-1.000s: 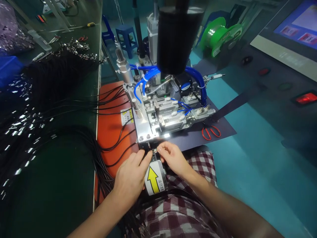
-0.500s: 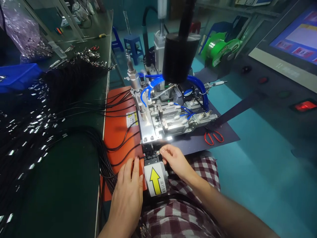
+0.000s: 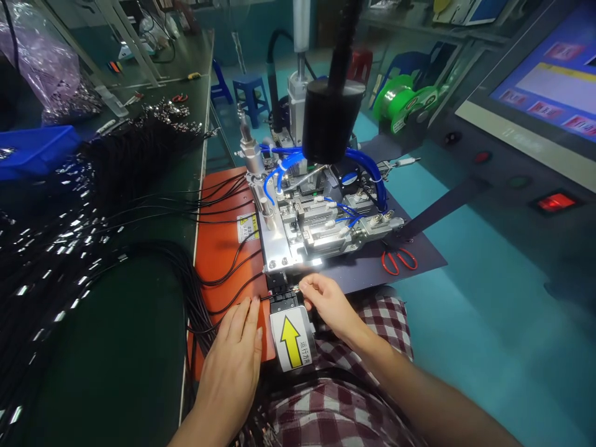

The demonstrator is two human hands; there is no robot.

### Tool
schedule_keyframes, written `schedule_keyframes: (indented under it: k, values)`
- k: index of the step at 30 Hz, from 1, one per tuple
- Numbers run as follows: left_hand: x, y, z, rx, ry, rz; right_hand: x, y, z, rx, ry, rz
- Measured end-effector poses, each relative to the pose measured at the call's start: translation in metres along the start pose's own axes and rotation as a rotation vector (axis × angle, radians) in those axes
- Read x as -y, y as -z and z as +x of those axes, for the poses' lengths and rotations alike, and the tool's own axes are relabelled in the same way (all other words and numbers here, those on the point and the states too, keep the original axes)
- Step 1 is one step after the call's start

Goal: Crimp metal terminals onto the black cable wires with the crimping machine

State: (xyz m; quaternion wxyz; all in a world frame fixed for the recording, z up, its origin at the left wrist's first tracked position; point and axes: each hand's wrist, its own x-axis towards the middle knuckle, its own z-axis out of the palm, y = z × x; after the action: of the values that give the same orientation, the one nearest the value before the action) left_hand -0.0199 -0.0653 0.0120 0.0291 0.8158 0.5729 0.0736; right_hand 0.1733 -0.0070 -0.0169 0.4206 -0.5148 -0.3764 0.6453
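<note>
My left hand (image 3: pixel 233 360) lies with fingers stretched out on the orange plate (image 3: pixel 223 242), its fingertips by a black cable (image 3: pixel 264 297) that runs into a small dark fixture (image 3: pixel 285 301). On the fixture's other side my right hand (image 3: pixel 326 304) is closed in a pinch at the cable's small metallic end (image 3: pixel 296 288), partly hidden by the fingers. Just below the fixture is a white label with a yellow arrow (image 3: pixel 291 341). Beyond both hands stands the metal machine (image 3: pixel 321 217) with blue air tubes. Several black cables cross the plate into its side.
A thick bundle of black cables (image 3: pixel 186 292) hangs over the edge of the dark table on the left. A blue bin (image 3: pixel 37 152) sits there. Red-handled scissors (image 3: pixel 399 261) lie to the right, under a control screen (image 3: pixel 549 87). A black cylinder (image 3: pixel 331 121) hangs above the machine.
My left hand has slid slightly left and back, its fingertips still by the cable. My right hand keeps its pinch in nearly the same place. The view has shifted a little.
</note>
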Motion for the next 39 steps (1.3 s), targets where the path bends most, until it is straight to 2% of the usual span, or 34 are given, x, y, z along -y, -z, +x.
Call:
schedule_keyframes:
  k: [5, 14, 17, 20, 22, 24, 26, 29, 32, 35, 39]
  values:
    - [0.002, -0.004, 0.002, -0.032, -0.006, 0.006, -0.003, 0.005, -0.001, -0.022, -0.018, 0.045]
    - [0.004, -0.011, -0.003, -0.019, 0.039, 0.025, -0.014, 0.029, -0.011, -0.164, -0.03, 0.087]
    - [0.009, -0.011, 0.016, -0.027, 0.042, -0.027, -0.014, 0.028, -0.013, -0.166, -0.045, 0.082]
    - [0.024, -0.007, 0.048, -0.035, 0.077, -0.204, -0.013, 0.027, -0.015, -0.15, -0.053, 0.077]
    - [0.036, 0.003, 0.064, -0.031, 0.037, -0.334, -0.012, 0.028, -0.019, -0.141, -0.061, 0.072]
    - [0.046, 0.018, 0.069, -0.023, -0.002, -0.398, -0.011, 0.032, -0.024, -0.148, -0.069, 0.059]
    - [0.049, 0.038, 0.059, 0.051, -0.078, -0.452, -0.009, 0.038, -0.031, -0.162, -0.085, 0.034]
    - [0.042, 0.062, 0.033, 0.4, -0.36, -0.433, -0.006, 0.047, -0.04, -0.177, -0.119, -0.002]
    - [0.035, 0.072, 0.018, 0.512, -0.458, -0.281, 0.0, 0.049, -0.045, -0.181, -0.126, -0.019]
    - [0.035, 0.074, 0.023, 0.499, -0.361, -0.422, 0.009, 0.044, -0.048, -0.154, -0.082, -0.05]
    - [0.035, 0.066, 0.033, 0.341, -0.088, -0.729, 0.021, 0.031, -0.055, -0.067, -0.006, -0.16]
